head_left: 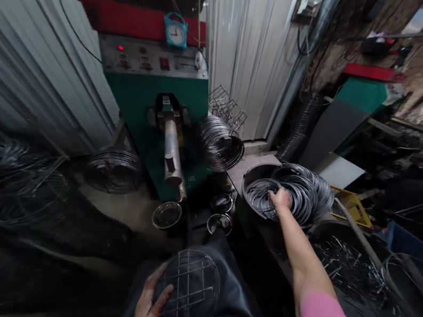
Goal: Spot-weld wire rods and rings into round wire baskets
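On my lap, over a dark apron [244, 304], lies a round wire rack [189, 293] with a grid of cross wires inside its ring. My left hand [151, 300] grips its left edge, thumb on the near side and fingers partly hidden behind it. My right arm stretches forward to a black tub [247, 178] heaped with loose metal wire rings [307, 193]. There my right hand [281, 198] is closed on some of the wire rings; its fingertips are partly hidden among them.
Ahead stands a green machine [158, 90] with a protruding metal arm [174, 152]. A bundle of wire rings [220, 143] hangs at its right. Small round dishes [167, 215] sit below. Wire coils [20, 186] lie left; a bin of metal scraps [358, 275] is right.
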The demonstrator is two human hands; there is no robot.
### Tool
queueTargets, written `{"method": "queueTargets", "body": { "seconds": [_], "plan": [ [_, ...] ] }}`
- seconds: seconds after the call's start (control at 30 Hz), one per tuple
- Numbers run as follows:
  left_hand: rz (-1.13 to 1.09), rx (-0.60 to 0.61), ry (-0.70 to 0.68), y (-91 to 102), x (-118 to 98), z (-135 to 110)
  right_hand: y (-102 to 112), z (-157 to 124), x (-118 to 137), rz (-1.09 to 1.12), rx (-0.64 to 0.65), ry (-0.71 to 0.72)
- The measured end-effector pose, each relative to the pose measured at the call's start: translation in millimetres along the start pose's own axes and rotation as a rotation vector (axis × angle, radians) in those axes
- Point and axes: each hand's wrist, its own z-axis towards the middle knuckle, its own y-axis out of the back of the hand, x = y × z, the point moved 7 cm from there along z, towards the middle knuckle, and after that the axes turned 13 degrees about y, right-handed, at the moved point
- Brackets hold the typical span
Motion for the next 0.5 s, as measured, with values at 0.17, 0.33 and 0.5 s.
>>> {"method": "queueTargets", "body": {
  "seconds": [0.17, 0.33, 0.5],
  "plan": [
    [-0.068, 0.007, 0.098, -0.7, 4, 5, -6, 26, -48, -0.079, 0.028, -0.177],
    [-0.094, -0.004, 0.113, 0.4, -4, -2, 11, 34, -64, -0.112, -0.046, -0.226],
    [-0.098, -0.005, 0.07, -0.8, -10, -7, 35, 35, -60, -0.159, -0.112, -0.192]
  ]
}}
